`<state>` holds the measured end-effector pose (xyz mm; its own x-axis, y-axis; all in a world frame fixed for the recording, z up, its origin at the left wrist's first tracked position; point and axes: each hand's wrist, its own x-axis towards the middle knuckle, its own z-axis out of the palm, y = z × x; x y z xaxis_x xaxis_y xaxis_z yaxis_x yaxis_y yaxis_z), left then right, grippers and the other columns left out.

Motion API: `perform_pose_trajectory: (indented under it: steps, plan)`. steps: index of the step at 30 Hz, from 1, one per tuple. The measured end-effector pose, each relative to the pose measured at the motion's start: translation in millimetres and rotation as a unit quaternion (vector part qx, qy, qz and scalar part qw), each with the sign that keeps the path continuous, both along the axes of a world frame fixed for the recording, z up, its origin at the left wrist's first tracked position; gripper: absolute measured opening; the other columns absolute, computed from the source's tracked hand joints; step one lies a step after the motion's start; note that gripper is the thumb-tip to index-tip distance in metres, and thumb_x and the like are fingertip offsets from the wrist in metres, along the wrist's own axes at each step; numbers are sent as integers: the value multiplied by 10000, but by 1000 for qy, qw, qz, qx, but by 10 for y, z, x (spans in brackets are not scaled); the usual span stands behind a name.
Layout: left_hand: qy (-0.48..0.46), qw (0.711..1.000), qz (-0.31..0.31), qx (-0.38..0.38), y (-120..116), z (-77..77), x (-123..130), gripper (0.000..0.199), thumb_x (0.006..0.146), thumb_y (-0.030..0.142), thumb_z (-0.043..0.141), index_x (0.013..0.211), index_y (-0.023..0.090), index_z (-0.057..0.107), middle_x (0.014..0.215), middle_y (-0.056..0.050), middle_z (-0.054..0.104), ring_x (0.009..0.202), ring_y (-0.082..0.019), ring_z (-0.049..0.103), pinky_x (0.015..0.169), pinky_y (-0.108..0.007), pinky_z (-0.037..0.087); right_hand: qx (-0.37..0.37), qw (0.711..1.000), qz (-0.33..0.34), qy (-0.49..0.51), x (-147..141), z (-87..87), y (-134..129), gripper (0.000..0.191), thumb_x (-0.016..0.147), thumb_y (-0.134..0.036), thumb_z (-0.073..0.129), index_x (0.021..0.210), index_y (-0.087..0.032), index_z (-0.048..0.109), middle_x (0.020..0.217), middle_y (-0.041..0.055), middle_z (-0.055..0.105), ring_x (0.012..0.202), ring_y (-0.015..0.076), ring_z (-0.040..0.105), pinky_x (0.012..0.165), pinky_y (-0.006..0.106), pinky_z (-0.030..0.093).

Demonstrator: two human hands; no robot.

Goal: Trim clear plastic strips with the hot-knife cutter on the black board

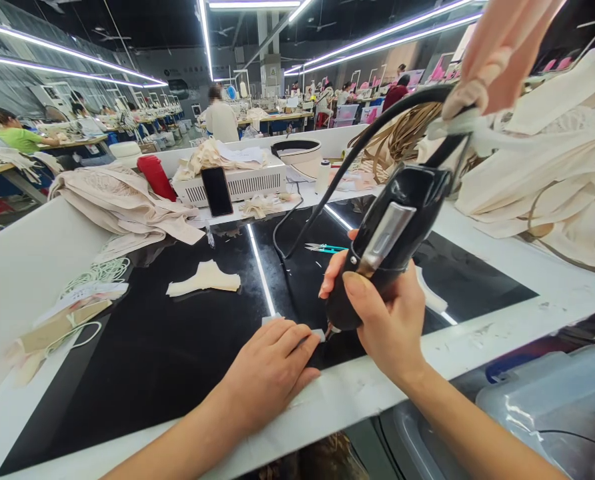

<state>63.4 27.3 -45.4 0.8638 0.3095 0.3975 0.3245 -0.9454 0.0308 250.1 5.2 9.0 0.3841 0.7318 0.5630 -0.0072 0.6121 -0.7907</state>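
Note:
My right hand [390,313] is wrapped round a black corded handheld power tool [387,233] with a silver metal plate on its side. The tool's exact kind is unclear. Its narrow metal tip [331,330] points down at the end of a small pale strip [318,335]. My left hand [272,367] lies over that strip with its fingers stretched out, pressing it onto the black glossy sheet [177,360]; most of the strip is hidden beneath. A cream fabric piece [205,279] lies farther left on the sheet. Turquoise thread snips [326,248] rest beyond the tool.
The tool's black cord [345,167] loops up to a hanging support at upper right. Cream fabric piles flank the table, one at the left [122,203] and one at the right [552,173]. A phone [217,191] leans against a white vented box [257,181]. People work at tables behind.

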Motion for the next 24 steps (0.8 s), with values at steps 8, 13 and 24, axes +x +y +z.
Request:
perform_pose_trajectory:
  steps: [8, 13, 24]
  plan:
    - [-19, 1000, -4, -5, -9, 17, -24, 343, 1123, 362, 509, 1351, 130, 619, 1266, -92, 719, 1175, -258, 689, 1160, -483, 523, 21, 1000, 12, 17, 25, 27, 19, 317, 919, -451, 843, 1045, -270, 616, 879, -31, 714, 669, 143, 659, 610, 292, 584]
    - [-34, 999, -3, 2, 2, 88, -78, 334, 1146, 344, 441, 1344, 138, 616, 1278, -93, 721, 1210, -236, 687, 1192, -478, 510, 25, 1000, 9, 3, 13, -16, 36, 305, 934, -445, 825, 1049, -260, 612, 858, -30, 710, 654, 146, 655, 573, 286, 565]
    - [-25, 999, 37, -31, 24, 324, -328, 297, 1131, 276, 462, 1345, 144, 620, 1274, -103, 708, 1170, -247, 678, 1138, -484, 554, 18, 1000, -11, -9, 3, -26, 19, 269, 949, -426, 806, 1065, -257, 631, 881, -29, 719, 667, 148, 671, 624, 312, 590]
